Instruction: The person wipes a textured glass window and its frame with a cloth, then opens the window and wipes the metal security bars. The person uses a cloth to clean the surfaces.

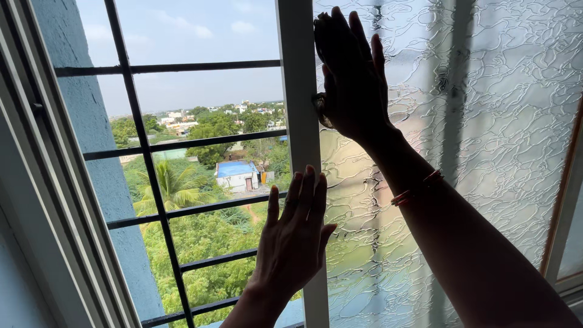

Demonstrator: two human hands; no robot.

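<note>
Fingers point(306, 188) of the left hand point(293, 243) lie straight and close together, flat against the white frame point(300, 73) of the sliding window pane point(473, 152), with the thumb angled out onto the glass; they pinch nothing. Fingers point(343, 33) of the right hand point(352, 85) are likewise extended and pressed side by side, palm flat on the textured glass just beside the same frame edge, higher up than the left hand. A small latch or handle seems to sit under the right palm at the frame, but it is mostly hidden and I cannot tell its shape.

Largest in view is the patterned, frosted pane, filling the right half and blurring whatever lies behind it. Left of it the window stands open, and a grille of dark bars point(152, 176) crosses the opening, standing between the hands and the outside. Beyond the bars are green trees point(200, 243), a blue-painted outer wall point(97, 133), a pale sky, and distant low buildings, among them a small house with a blue roof point(235, 170). Around the right wrist sits a thin red bangle point(416, 187).
</note>
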